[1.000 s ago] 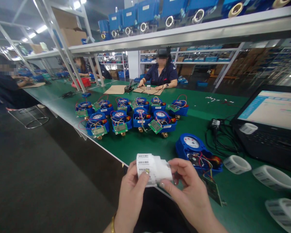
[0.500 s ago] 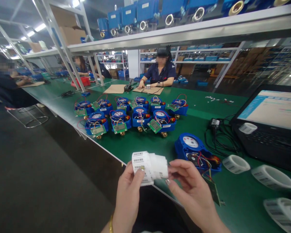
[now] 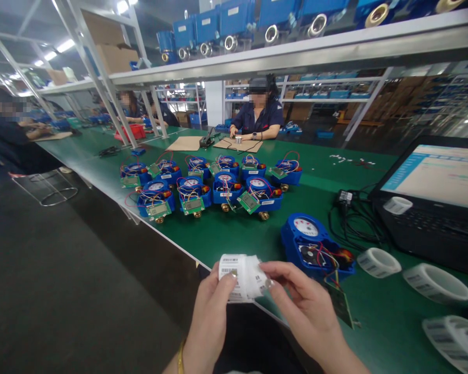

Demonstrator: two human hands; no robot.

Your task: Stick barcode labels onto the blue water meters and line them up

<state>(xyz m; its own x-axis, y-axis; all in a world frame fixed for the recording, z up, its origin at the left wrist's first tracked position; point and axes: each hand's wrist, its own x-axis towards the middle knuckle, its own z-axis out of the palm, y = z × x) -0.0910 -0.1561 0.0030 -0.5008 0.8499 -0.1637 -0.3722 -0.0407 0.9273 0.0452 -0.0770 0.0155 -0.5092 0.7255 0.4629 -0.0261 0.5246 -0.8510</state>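
A roll of white barcode labels (image 3: pixel 231 263) is held in front of my body, over the bench's front edge. My left hand (image 3: pixel 207 309) is closed around its left side, thumb pressed on the printed face. On its right, a loose end of the label strip (image 3: pixel 254 272) sticks out. My right hand (image 3: pixel 306 298) pinches that end between thumb and forefinger. Beyond the right hand sits an uncovered blue water meter (image 3: pixel 306 236), with wires and a green circuit board (image 3: pixel 340 306) hanging out.
Several wired blue meters (image 3: pixel 193 192) stand in two rows on the green bench (image 3: pixel 315 187). More label rolls (image 3: pixel 437 283), a black cable (image 3: pixel 349 223) and a laptop (image 3: pixel 432 208) lie right. A shelf (image 3: pixel 296 49) with meters spans overhead. A co-worker (image 3: pixel 257 117) sits opposite.
The label roll and my left hand have shifted slightly right and down. My right thumb and forefinger have closed on the strip's loose end. The co-worker's hand opposite has moved a little.
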